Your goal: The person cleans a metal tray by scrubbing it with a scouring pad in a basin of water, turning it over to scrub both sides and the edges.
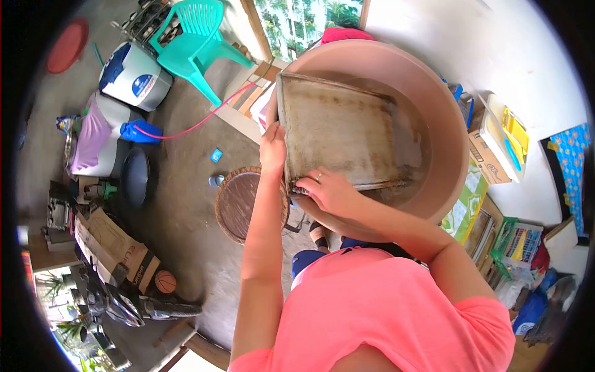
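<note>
A flat, stained metal tray [341, 127] with raised rims stands tilted inside a large brown plastic tub [443, 149]. Murky water [414, 133] lies around its lower right part. My left hand [273, 149] is closed round the tray's left rim, near the tub's edge. At the tray's near left corner, my right hand [331, 191] presses a small dark, shiny wad [299, 186] that looks like a steel scouring pad. Its fingers are bent over the wad and partly hide it.
Left of the tub, a round wooden-topped stool [248, 204] stands on the concrete floor. A pink hose [211, 115] runs to a blue container [141, 131]. Beyond are a green plastic chair [195, 46] and a white washing machine [136, 80]. Boxes [489, 149] line the right wall.
</note>
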The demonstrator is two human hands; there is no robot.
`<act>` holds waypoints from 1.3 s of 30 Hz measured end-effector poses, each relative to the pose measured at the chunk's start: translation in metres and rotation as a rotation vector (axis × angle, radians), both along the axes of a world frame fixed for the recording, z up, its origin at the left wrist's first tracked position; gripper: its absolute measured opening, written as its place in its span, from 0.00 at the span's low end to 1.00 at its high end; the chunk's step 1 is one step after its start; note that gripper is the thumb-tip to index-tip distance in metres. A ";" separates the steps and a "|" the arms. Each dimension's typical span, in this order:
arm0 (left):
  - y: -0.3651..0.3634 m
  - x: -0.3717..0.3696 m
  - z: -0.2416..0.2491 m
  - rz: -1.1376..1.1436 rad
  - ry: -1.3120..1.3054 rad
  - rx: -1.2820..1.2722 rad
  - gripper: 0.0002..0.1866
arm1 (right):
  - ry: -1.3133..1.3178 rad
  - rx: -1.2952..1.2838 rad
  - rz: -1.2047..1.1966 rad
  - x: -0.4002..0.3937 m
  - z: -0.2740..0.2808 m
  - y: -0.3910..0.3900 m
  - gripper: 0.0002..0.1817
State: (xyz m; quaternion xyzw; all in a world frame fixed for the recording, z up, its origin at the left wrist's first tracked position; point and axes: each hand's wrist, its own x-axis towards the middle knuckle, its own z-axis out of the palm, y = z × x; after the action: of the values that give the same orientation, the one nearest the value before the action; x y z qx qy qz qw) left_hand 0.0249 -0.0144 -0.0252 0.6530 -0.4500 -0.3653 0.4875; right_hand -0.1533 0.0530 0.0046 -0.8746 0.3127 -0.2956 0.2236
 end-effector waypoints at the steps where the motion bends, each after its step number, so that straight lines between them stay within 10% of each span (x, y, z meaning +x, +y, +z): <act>1: -0.002 0.000 -0.001 0.018 -0.033 0.009 0.19 | -0.012 -0.009 -0.003 0.002 0.003 0.003 0.10; 20: -0.004 0.006 0.005 -0.082 0.112 -0.044 0.15 | 0.095 0.005 -0.071 0.019 0.017 0.004 0.18; 39: 0.007 -0.006 0.019 0.008 -0.384 0.046 0.18 | 0.123 0.054 -0.054 -0.010 0.006 0.031 0.09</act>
State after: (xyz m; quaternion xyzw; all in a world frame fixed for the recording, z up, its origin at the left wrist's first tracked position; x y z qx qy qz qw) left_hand 0.0184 -0.0071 -0.0065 0.7233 -0.5239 -0.2421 0.3791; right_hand -0.1631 0.0844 0.0104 -0.8759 0.3574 -0.2386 0.2194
